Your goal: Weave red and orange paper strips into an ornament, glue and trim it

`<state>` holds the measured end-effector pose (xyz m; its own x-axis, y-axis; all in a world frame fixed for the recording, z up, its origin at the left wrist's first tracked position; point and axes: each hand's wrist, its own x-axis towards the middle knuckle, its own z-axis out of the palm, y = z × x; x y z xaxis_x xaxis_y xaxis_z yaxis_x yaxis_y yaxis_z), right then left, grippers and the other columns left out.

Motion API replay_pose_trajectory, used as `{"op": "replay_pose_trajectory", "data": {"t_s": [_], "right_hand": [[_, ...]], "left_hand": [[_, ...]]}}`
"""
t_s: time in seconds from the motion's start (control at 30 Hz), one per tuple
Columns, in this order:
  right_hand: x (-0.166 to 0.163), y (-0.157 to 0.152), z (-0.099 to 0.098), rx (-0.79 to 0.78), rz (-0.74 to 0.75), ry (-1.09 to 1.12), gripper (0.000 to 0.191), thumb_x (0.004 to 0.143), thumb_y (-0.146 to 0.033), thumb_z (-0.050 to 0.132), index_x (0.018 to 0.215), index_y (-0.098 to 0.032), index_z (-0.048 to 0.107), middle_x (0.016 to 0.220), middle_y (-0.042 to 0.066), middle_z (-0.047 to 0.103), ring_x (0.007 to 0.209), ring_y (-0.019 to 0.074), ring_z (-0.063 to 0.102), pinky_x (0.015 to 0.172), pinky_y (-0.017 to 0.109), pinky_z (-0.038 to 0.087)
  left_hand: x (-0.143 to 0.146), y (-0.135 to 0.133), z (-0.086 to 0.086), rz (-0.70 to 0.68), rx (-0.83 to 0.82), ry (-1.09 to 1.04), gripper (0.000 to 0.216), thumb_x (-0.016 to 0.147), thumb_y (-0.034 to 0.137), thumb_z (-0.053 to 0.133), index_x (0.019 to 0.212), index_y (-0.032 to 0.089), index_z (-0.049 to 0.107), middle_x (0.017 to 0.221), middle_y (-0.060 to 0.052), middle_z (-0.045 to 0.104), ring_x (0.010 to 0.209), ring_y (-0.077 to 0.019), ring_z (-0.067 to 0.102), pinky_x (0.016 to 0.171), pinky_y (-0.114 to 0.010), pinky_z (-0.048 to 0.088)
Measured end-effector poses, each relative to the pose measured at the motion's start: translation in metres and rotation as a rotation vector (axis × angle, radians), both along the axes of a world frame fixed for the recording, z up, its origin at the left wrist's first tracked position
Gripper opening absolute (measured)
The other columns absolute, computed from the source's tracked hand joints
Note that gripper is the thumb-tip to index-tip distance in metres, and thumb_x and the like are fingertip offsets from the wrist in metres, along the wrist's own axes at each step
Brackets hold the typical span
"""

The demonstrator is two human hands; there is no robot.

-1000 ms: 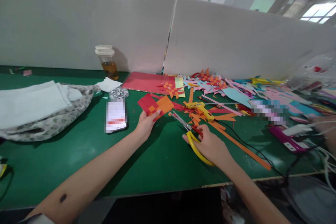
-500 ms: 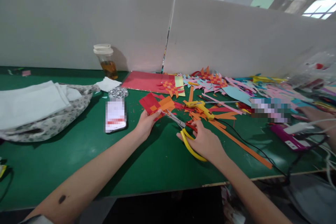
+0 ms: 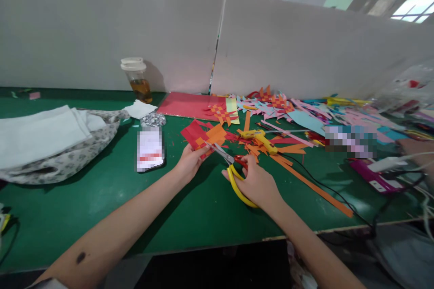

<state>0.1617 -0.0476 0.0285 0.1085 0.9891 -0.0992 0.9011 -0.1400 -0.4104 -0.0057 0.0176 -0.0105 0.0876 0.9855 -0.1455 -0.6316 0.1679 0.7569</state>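
Note:
My left hand (image 3: pixel 188 163) pinches a woven piece of red and orange paper (image 3: pixel 202 134) just above the green table (image 3: pixel 101 198). My right hand (image 3: pixel 255 184) grips yellow-and-red-handled scissors (image 3: pixel 230 167), whose blades point up-left and reach the lower right edge of the paper. A yellow glue gun (image 3: pixel 259 138) lies just beyond the scissors among orange paper strips (image 3: pixel 307 182).
A phone (image 3: pixel 149 149) lies left of my left hand, beside a floral cloth bag (image 3: pixel 64 158) with white cloth on it. A jar of amber liquid (image 3: pixel 136 78) stands by the grey partition. Coloured paper cut-outs (image 3: pixel 278 106), cables and a power strip (image 3: pixel 373 176) crowd the right.
My right hand has brought the scissors leftward and up, from apart from the paper to its edge. My left hand has kept the paper nearly still.

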Motion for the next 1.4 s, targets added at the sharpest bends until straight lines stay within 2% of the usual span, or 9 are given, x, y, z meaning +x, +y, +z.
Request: {"op": "replay_pose_trajectory", "data": {"t_s": [0.17, 0.47, 0.63, 1.0, 1.2, 1.4], "right_hand": [[-0.004, 0.001, -0.001, 0.052, -0.006, -0.04, 0.049, 0.069, -0.058, 0.051, 0.1, -0.021, 0.042, 0.084, 0.006, 0.064, 0.081, 0.0241, 0.063, 0.056, 0.027, 0.037], [-0.01, -0.001, -0.004, 0.201, -0.026, -0.054, 0.048, 0.069, -0.055, 0.051, 0.103, -0.022, 0.042, 0.089, 0.007, 0.062, 0.089, 0.0252, 0.06, 0.059, 0.028, 0.038], [-0.01, -0.001, -0.004, 0.229, -0.014, -0.064, 0.047, 0.069, -0.054, 0.052, 0.102, -0.022, 0.041, 0.09, 0.007, 0.062, 0.09, 0.0257, 0.06, 0.059, 0.029, 0.038], [-0.01, -0.002, -0.007, 0.281, -0.013, -0.102, 0.047, 0.068, -0.054, 0.053, 0.099, -0.021, 0.041, 0.086, 0.006, 0.063, 0.083, 0.0251, 0.062, 0.056, 0.027, 0.037], [-0.008, 0.0, -0.01, 0.318, -0.014, -0.105, 0.047, 0.067, -0.056, 0.053, 0.096, -0.021, 0.042, 0.079, 0.005, 0.063, 0.076, 0.024, 0.063, 0.054, 0.027, 0.037], [-0.006, 0.0, -0.005, 0.266, -0.019, -0.123, 0.048, 0.066, -0.057, 0.053, 0.095, -0.021, 0.04, 0.069, 0.003, 0.063, 0.069, 0.0237, 0.063, 0.049, 0.025, 0.035]], "left_hand": [[0.0, -0.003, 0.002, -0.023, -0.024, -0.014, 0.024, 0.064, 0.01, 0.07, 0.086, 0.013, 0.062, 0.086, -0.006, 0.07, 0.078, -0.0165, 0.066, 0.086, -0.033, 0.049], [0.002, -0.011, 0.002, -0.12, -0.069, -0.09, 0.021, 0.068, 0.011, 0.068, 0.087, 0.016, 0.062, 0.091, -0.003, 0.069, 0.082, -0.0137, 0.065, 0.084, -0.028, 0.05], [0.002, -0.012, 0.003, -0.11, -0.078, -0.096, 0.023, 0.066, 0.011, 0.069, 0.088, 0.016, 0.062, 0.093, -0.003, 0.069, 0.084, -0.0142, 0.065, 0.086, -0.029, 0.049], [0.003, -0.014, 0.005, -0.137, -0.114, -0.158, 0.023, 0.067, 0.009, 0.069, 0.088, 0.015, 0.062, 0.088, -0.002, 0.069, 0.078, -0.0115, 0.065, 0.084, -0.027, 0.05], [0.002, -0.014, 0.006, -0.157, -0.135, -0.167, 0.02, 0.066, 0.01, 0.069, 0.085, 0.015, 0.062, 0.082, -0.001, 0.069, 0.07, -0.0098, 0.065, 0.078, -0.024, 0.051], [0.002, -0.013, 0.006, -0.168, -0.124, -0.148, 0.022, 0.067, 0.009, 0.069, 0.087, 0.015, 0.062, 0.083, -0.001, 0.069, 0.071, -0.01, 0.065, 0.075, -0.023, 0.052]]}}
